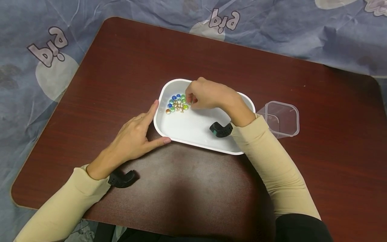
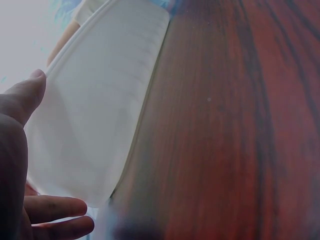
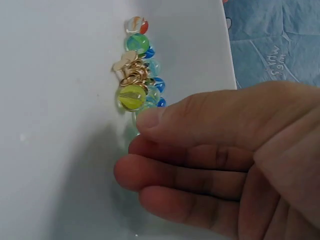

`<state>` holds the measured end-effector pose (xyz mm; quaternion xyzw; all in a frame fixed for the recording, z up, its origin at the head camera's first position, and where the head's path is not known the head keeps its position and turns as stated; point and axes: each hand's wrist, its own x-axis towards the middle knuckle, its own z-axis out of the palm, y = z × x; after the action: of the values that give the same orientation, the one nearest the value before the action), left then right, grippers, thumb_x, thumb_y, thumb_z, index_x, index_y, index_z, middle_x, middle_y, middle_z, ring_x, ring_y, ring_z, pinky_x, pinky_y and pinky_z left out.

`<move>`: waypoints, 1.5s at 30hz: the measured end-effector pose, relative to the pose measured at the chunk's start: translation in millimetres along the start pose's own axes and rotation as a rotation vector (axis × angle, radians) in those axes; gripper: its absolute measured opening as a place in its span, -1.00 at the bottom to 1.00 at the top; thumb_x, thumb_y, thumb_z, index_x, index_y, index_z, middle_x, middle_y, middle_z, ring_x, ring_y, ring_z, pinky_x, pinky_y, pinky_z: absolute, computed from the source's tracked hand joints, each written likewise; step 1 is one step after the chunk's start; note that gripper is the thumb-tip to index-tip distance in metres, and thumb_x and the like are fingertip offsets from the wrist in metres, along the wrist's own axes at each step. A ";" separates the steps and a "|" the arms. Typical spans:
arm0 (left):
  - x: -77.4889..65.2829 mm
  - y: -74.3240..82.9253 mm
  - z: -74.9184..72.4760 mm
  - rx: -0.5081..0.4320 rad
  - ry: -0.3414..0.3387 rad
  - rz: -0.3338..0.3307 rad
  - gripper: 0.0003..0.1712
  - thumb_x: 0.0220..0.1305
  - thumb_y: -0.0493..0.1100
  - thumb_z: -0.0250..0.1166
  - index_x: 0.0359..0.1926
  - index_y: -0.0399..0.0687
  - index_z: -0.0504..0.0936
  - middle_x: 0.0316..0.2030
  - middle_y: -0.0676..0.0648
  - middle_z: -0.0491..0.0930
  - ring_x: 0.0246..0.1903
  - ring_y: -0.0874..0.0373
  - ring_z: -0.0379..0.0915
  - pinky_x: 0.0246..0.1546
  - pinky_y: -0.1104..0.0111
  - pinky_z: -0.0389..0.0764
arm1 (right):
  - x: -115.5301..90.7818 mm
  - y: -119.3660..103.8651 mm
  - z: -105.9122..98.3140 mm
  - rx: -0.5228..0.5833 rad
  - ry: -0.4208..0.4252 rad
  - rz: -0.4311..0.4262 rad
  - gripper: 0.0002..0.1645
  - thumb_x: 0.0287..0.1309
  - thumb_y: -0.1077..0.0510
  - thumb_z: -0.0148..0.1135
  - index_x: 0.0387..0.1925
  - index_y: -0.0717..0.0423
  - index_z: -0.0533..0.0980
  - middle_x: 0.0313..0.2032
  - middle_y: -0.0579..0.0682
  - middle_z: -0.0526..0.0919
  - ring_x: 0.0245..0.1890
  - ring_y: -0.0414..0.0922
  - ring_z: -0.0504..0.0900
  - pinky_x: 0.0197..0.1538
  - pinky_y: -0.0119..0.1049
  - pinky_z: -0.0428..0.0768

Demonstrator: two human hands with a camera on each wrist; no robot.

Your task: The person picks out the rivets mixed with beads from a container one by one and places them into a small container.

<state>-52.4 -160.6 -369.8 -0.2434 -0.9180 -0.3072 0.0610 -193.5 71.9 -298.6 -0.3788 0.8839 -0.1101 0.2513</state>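
Observation:
A white tray point(image 1: 196, 129) lies on the table, with a cluster of glass marbles point(image 1: 170, 105) in blue, green, yellow and orange near its left end. Small gold-coloured metal pieces point(image 3: 134, 75), some with flat rounded ends, lie among them. My right hand point(image 1: 211, 94) reaches into the tray at the right side of the cluster, thumb and forefinger brought close together beside a yellow marble point(image 3: 132, 97). I cannot tell whether something is pinched there. My left hand point(image 1: 133, 136) touches the tray's left end, its spread forefinger and thumb at the rim, as the left wrist view also shows.
A clear plastic container point(image 1: 282, 119) stands to the right of the tray, partly behind the right forearm. The brown table point(image 1: 136, 64) has rounded corners, and a blue-grey patterned cloth point(image 1: 145, 13) lies beyond its far edge. Each wrist carries a black band device point(image 1: 122, 178).

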 end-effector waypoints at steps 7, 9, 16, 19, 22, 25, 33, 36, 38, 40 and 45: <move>0.0 0.3 0.1 -0.005 -0.006 -0.006 0.22 0.20 0.56 0.04 0.55 -0.21 -0.03 0.16 -0.39 0.51 0.02 -0.15 0.51 -0.02 -0.02 0.48 | -4.7 0.7 -3.5 0.028 0.046 -0.033 -0.76 -0.02 0.46 0.09 -0.41 0.15 0.60 -0.48 -0.02 0.58 -0.38 -0.13 0.50 -0.24 -0.31 0.43; 0.4 0.5 0.3 -0.004 -0.007 -0.005 0.22 0.20 0.56 0.04 0.55 -0.21 -0.03 0.14 -0.40 0.52 0.01 -0.15 0.52 -0.02 -0.01 0.48 | -5.7 0.9 -4.5 0.037 0.047 -0.039 -0.79 0.00 0.46 0.14 -0.40 0.16 0.61 -0.47 -0.01 0.60 -0.37 -0.14 0.53 -0.21 -0.31 0.46; 1.6 0.4 0.2 -0.002 -0.016 -0.010 0.21 0.19 0.46 0.22 0.55 -0.21 -0.03 0.16 -0.40 0.50 0.02 -0.16 0.52 -0.03 -0.01 0.49 | -7.2 0.9 -8.0 0.041 0.059 -0.072 -0.81 0.02 0.45 0.18 -0.38 0.20 0.64 -0.45 0.00 0.63 -0.37 -0.13 0.57 -0.21 -0.29 0.51; 2.0 0.2 0.5 -0.003 -0.009 -0.004 0.20 0.20 0.48 0.19 0.54 -0.22 -0.01 0.15 -0.41 0.51 0.01 -0.16 0.52 -0.03 -0.02 0.50 | -8.9 0.1 -9.8 0.045 0.067 -0.084 -0.81 0.02 0.45 0.18 -0.38 0.20 0.64 -0.44 0.00 0.63 -0.38 -0.12 0.57 -0.21 -0.29 0.51; 2.2 0.3 1.4 -0.002 -0.001 0.004 0.22 0.20 0.57 0.04 0.54 -0.23 0.00 0.15 -0.41 0.51 0.01 -0.17 0.52 -0.04 -0.02 0.49 | -11.2 -1.0 -11.8 0.047 0.076 -0.090 -0.80 0.02 0.46 0.17 -0.38 0.21 0.65 -0.43 0.01 0.63 -0.38 -0.12 0.57 -0.22 -0.29 0.52; 1.8 0.4 1.8 -0.004 0.005 0.004 0.24 0.18 0.61 -0.07 0.54 -0.24 0.00 0.15 -0.42 0.50 0.03 -0.19 0.52 -0.02 -0.03 0.49 | -12.7 -3.1 -14.6 0.049 0.089 -0.092 -0.78 0.01 0.47 0.14 -0.38 0.21 0.65 -0.43 0.01 0.63 -0.38 -0.12 0.57 -0.22 -0.29 0.52; 0.2 0.8 1.0 -0.019 -0.001 -0.008 0.21 0.20 0.55 0.06 0.54 -0.23 0.00 0.21 -0.40 0.46 0.10 -0.19 0.49 0.03 -0.04 0.47 | -24.8 -11.2 -20.6 0.007 0.121 -0.099 -0.81 0.05 0.43 0.14 -0.41 0.19 0.63 -0.50 -0.03 0.58 -0.43 -0.12 0.50 -0.29 -0.28 0.45; 0.1 1.4 0.8 -0.020 -0.005 -0.012 0.21 0.20 0.50 0.14 0.54 -0.23 0.00 0.23 -0.40 0.44 0.12 -0.20 0.47 0.04 -0.05 0.46 | -32.5 -13.3 -21.0 -0.009 0.141 -0.103 -0.83 0.07 0.42 0.15 -0.41 0.19 0.63 -0.51 -0.03 0.57 -0.44 -0.13 0.48 -0.29 -0.28 0.44; 0.0 1.9 0.7 -0.019 -0.009 -0.019 0.20 0.20 0.45 0.22 0.54 -0.22 -0.01 0.24 -0.40 0.43 0.13 -0.20 0.47 0.05 -0.05 0.46 | -38.4 -14.7 -21.0 -0.011 0.160 -0.106 -0.84 0.09 0.42 0.16 -0.42 0.19 0.63 -0.52 -0.04 0.57 -0.45 -0.13 0.48 -0.30 -0.28 0.44; 0.2 2.4 0.7 -0.018 -0.012 -0.024 0.20 0.18 0.38 0.31 0.54 -0.22 -0.01 0.25 -0.40 0.42 0.13 -0.20 0.47 0.05 -0.05 0.46 | -44.6 -15.4 -20.6 -0.007 0.183 -0.109 -0.84 0.10 0.41 0.17 -0.43 0.18 0.62 -0.52 -0.04 0.58 -0.46 -0.13 0.49 -0.30 -0.28 0.45; 0.8 3.4 0.9 -0.018 -0.016 -0.028 0.20 0.14 0.26 0.42 0.54 -0.22 -0.01 0.25 -0.39 0.42 0.12 -0.19 0.48 0.04 -0.04 0.47 | -59.3 -13.4 -18.2 0.029 0.236 -0.107 -0.84 0.12 0.41 0.18 -0.45 0.17 0.62 -0.51 -0.05 0.61 -0.47 -0.14 0.54 -0.29 -0.27 0.51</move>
<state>-51.4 -157.4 -368.5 -0.2334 -0.9189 -0.3145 0.0473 -160.1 105.8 -256.6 -0.4059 0.8842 -0.1799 0.1451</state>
